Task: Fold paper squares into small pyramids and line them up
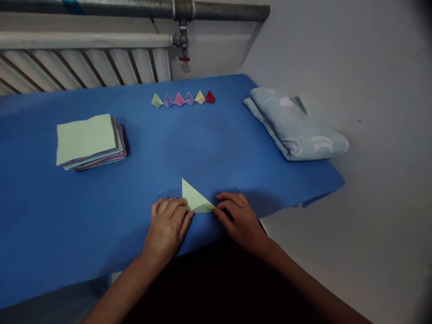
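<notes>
Folded green paper [195, 199]: state its position.

It lies on the blue table [101, 216], at the near edge, between the two hands. Its shape is triangular, one point directed away from the person, with a narrow fold along the lower edge.

Left hand [167, 227]?

Fingers rest over the paper's left side, thumb at the lower edge. Whether they pinch or merely press, I cannot tell.

Right hand [241, 220]?

Thumb and a fingertip are together on the right-hand corner; the forefinger is extended above it, apart from the paper.

Other items on the surface?

Toward the far edge, a row of six small folded pieces [179, 99]: green, purple, pink, purple, yellow, red, left to right. On the left, a paper stack [86, 139], pale green sheet uppermost, mixed colours below. On the right, a folded patterned cloth [293, 126].

Beyond the table?

A white radiator [111, 65].
</notes>
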Available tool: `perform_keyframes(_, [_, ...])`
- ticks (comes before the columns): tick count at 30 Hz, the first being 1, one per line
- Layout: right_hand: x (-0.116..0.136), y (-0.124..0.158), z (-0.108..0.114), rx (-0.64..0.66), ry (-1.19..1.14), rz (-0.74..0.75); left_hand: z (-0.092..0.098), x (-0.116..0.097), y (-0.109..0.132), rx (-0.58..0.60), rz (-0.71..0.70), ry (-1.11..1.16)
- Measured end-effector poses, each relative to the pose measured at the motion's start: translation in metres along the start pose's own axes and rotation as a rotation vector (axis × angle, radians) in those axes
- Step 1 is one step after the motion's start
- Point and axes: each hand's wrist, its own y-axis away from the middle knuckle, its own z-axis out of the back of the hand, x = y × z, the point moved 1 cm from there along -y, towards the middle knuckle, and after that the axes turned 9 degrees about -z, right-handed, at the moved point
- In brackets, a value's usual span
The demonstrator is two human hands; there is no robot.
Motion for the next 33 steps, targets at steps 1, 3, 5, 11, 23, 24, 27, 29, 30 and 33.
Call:
perform_keyframes(1, [0.0,0.0,0.0,0.0,0.002,-0.006,0.0,0.0,0.0,0.0,0.014,0.006])
perform_keyframes(3, [0.001,-0.001,0.0,-0.001,0.008,-0.008,-0.001,0.001,0.0,0.004,0.042,0.022])
perform_keyframes(5, [0.001,-0.002,0.0,0.002,0.013,-0.004,-0.001,0.001,0.0,0.001,0.072,0.033])
perform_keyframes(11, [0.001,-0.004,0.0,0.014,0.018,-0.026,-0.005,0.0,-0.001,-0.032,0.145,0.046])
perform_keyframes(23, [0.002,-0.005,-0.001,0.02,0.064,-0.043,-0.005,-0.001,-0.003,-0.02,0.176,0.007])
perform_keyframes(24, [0.002,-0.005,-0.001,0.019,0.064,-0.045,-0.005,-0.001,-0.003,-0.021,0.171,0.003])
perform_keyframes(27, [0.001,-0.005,-0.001,0.004,0.049,-0.046,-0.006,0.001,-0.001,-0.026,0.151,-0.013])
perform_keyframes(29, [0.001,-0.005,0.0,-0.001,0.034,-0.048,-0.006,0.005,0.001,-0.039,0.143,-0.032])
perform_keyframes(30, [0.001,-0.005,0.0,-0.001,0.029,-0.048,-0.006,0.007,0.003,-0.045,0.14,-0.043])
perform_keyframes(33, [0.002,-0.006,0.002,-0.008,0.024,-0.047,-0.004,0.011,0.007,-0.046,0.127,-0.093])
